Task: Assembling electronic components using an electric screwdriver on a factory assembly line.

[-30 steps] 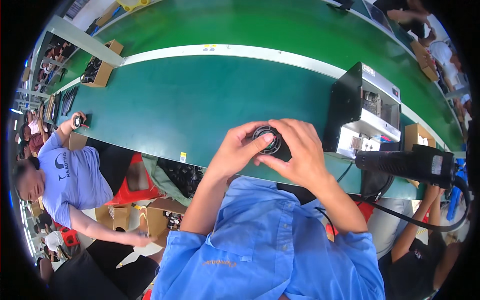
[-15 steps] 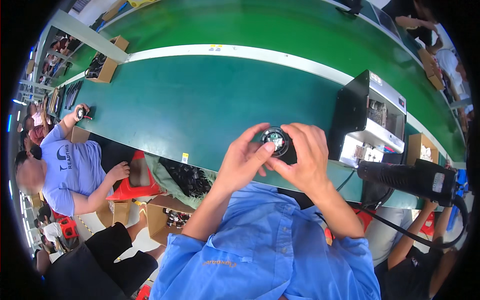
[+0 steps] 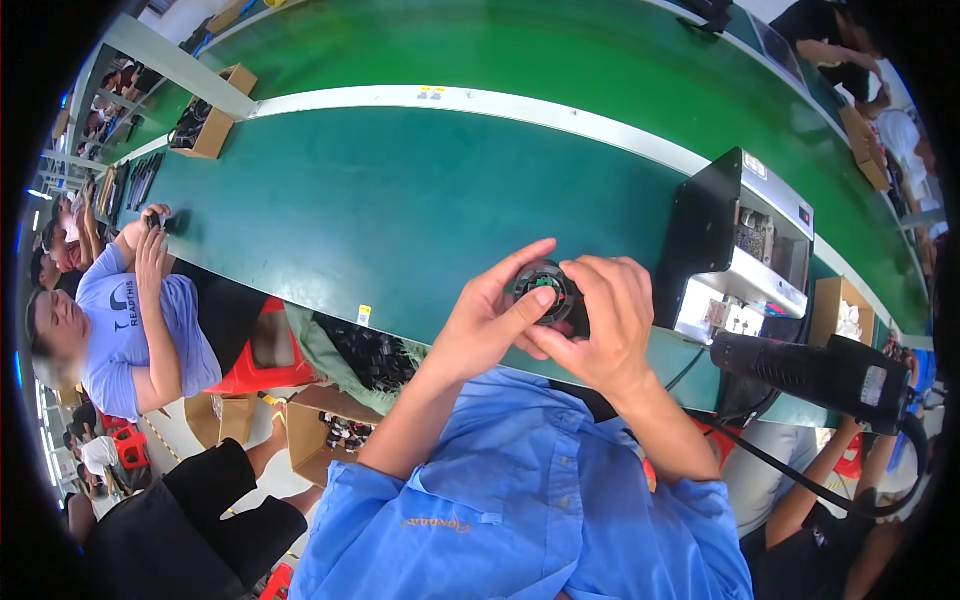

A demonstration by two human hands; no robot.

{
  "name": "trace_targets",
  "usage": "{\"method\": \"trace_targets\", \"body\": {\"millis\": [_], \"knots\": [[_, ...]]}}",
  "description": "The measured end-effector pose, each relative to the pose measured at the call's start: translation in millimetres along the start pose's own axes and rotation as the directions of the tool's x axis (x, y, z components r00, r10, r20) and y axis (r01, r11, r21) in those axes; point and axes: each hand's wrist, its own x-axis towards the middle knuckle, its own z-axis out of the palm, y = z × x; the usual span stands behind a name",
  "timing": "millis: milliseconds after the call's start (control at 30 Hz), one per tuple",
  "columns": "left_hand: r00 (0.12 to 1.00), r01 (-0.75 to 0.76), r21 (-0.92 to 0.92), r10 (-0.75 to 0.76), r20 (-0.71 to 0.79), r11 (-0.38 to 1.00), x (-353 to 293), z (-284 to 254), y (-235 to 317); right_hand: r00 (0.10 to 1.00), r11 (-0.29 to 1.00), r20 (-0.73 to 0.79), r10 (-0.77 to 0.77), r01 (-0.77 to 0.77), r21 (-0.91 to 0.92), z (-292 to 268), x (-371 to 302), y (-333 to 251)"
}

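Between my hands is a round black housing (image 3: pixel 538 275) with a green circuit board inside, its open face turned up toward me. My left hand (image 3: pixel 490 318) grips its left side, with the thumb laid over the board and the index finger stretched along the far rim. My right hand (image 3: pixel 612 318) closes round the right side, fingertips on the rim and thumb below. The underside of the housing is hidden by my fingers. Both hands are just above the near edge of the green table (image 3: pixel 440 210).
To the right stands a black and silver machine (image 3: pixel 745 250). A black hot-air gun (image 3: pixel 810 375) with a thick cable is nearer. Cardboard boxes (image 3: pixel 203 135) sit at far left and right. A co-worker (image 3: pixel 150 330) sits at left, near a box of black parts (image 3: pixel 365 355).
The housing has tilted and shifted slightly left and down in my hands. My left index finger has straightened. The co-worker at left has brought their second hand up to the part they hold.
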Motion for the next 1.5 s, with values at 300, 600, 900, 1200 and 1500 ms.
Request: {"method": "trace_targets", "body": {"millis": [300, 600, 900, 1200, 1500], "knots": [[0.998, 0.022, 0.022, -0.020, -0.055, 1.000, 2.8, -5.7, 3.0, 0.999, 0.999, 0.041, -0.009, 0.007, 0.043, -5.1, 5.4, -1.0], [0.996, 0.089, -0.074, -0.086, 0.039, 0.993, 0.9, -7.9, -3.3, 0.830, 0.938, -0.442, -0.340, 0.267, -0.219, -92.1, -31.9, -36.1], [0.992, 0.074, -0.093, -0.064, 0.107, 0.993, -3.8, 2.5, -9.9, 0.584, 0.990, -0.803, 0.120, -0.011, 0.140, -122.1, -10.6, -2.7], [0.953, 0.228, 0.135, -0.249, 0.173, 0.964, -5.9, 16.4, -6.1, 0.885, 0.593, -0.248, 0.395, -0.039, 0.805, -152.0, -14.2, 23.3], [0.910, 0.270, 0.180, -0.312, 0.275, 0.946, 7.8, 30.1, -24.1, 0.931, 0.483, -0.218, 0.294, 0.052, 0.874, -157.6, -29.5, 24.0]]}}
